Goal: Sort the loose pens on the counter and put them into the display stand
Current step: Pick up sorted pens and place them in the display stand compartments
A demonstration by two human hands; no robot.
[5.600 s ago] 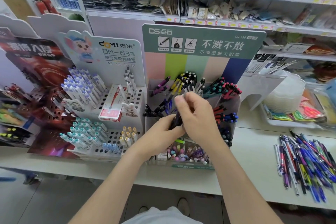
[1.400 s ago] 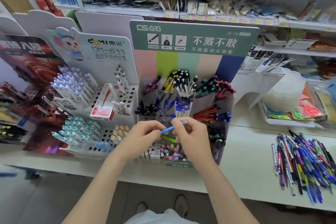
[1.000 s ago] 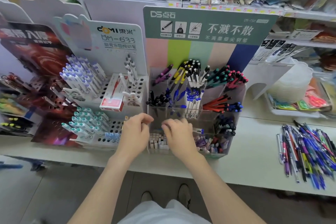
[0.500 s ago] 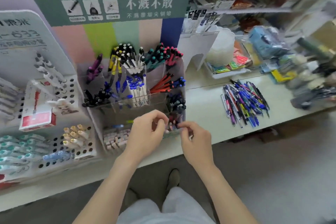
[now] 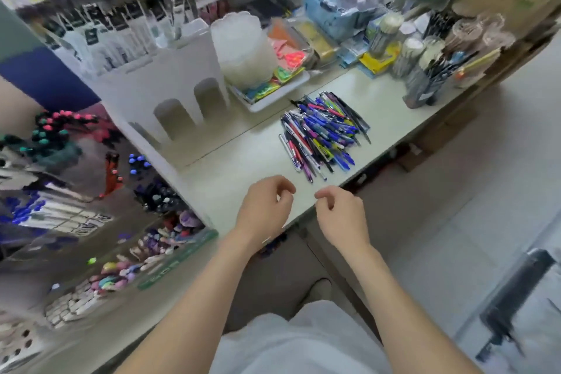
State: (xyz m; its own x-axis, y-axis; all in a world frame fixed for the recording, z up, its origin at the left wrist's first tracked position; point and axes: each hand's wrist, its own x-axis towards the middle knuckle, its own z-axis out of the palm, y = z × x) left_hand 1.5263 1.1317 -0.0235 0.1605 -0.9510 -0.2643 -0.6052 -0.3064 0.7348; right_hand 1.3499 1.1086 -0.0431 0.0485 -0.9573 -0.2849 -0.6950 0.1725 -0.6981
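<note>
A heap of loose pens, mostly blue, purple and black, lies on the pale counter. The clear display stand with pens sorted by colour fills the left of the view, blurred. My left hand hovers over the counter's front edge, fingers loosely curled, holding nothing. My right hand hangs beside it past the counter's edge, also loosely curled and holding nothing. Both hands are a short way short of the pen heap.
A white tray with coloured items and a stack of clear tubs stand behind the heap. A white cardboard riser is at centre left. Cups of pens crowd the counter's right end. Shelves of goods run behind.
My view has swung right, away from the display stand toward the pen heap. Both hands have left the stand's front row and moved right along the counter edge, holding nothing.
</note>
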